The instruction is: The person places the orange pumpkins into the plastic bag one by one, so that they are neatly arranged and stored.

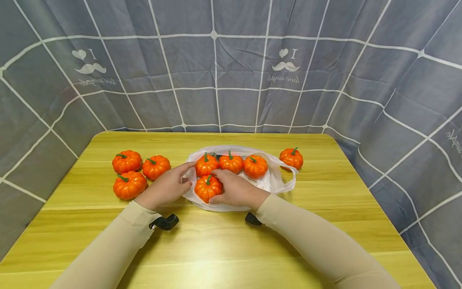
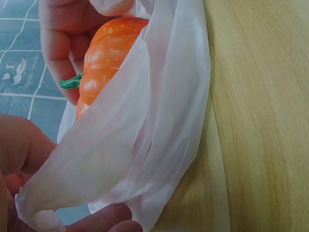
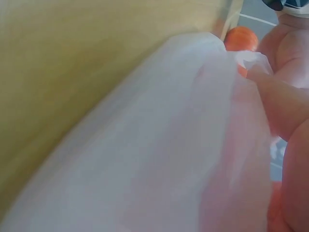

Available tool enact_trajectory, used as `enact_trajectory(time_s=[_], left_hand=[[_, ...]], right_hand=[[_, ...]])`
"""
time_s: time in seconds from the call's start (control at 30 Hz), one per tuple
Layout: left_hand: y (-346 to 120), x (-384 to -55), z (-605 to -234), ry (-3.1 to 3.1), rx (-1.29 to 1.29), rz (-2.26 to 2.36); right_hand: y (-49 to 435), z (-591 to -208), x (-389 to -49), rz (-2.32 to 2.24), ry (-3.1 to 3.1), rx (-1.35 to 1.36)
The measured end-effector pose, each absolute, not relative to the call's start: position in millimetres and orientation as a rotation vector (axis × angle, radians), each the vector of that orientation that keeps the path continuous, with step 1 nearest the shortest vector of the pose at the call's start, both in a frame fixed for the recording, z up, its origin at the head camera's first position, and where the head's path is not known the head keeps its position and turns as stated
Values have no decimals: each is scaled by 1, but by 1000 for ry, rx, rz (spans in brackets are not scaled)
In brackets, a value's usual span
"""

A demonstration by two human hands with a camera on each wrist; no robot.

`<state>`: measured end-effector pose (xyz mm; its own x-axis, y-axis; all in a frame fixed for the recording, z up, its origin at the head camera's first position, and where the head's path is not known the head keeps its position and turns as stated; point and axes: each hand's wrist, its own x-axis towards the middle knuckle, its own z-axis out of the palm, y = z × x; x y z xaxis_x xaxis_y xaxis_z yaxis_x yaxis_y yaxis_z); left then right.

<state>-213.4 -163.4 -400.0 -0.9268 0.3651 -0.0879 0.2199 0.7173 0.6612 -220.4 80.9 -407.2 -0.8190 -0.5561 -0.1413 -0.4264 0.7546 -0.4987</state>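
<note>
A white plastic bag [image 1: 277, 180] lies open on the table with small orange pumpkins in it. Three of them, the left [image 1: 206, 165], middle [image 1: 231, 163] and right pumpkin [image 1: 255, 167], sit along its far side. Nearer me, my right hand [image 1: 236, 189] holds another green-stemmed pumpkin [image 1: 207, 189] inside the bag's left part, thumb at its near side and fingers behind. My left hand [image 1: 168, 186] pinches the bag's left edge, with the thin plastic [image 2: 116, 159] stretched from its fingers in the left wrist view. White plastic [image 3: 159, 140] covers much of the right wrist view.
Left of the bag stand three more pumpkins, at the back [image 1: 127, 161], beside it [image 1: 156, 167] and in front [image 1: 130, 185]. A lone pumpkin [image 1: 291, 158] is just right of the bag handle. A grey checked curtain [image 1: 238, 108] surrounds the wooden table [image 1: 202, 249].
</note>
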Motion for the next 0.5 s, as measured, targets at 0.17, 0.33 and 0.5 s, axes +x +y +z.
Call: enact_trajectory(time_s=[0.17, 0.33, 0.5], left_hand=[[-163, -214, -400, 2700, 460, 1018], [-164, -215, -402, 2688, 466, 1038], [-164, -215, -402, 2707, 465, 1016]], right_hand=[[88, -393, -220, -684, 2682, -745], [101, -370, -221, -756, 2726, -731], [124, -342, -221, -847, 2797, -729]])
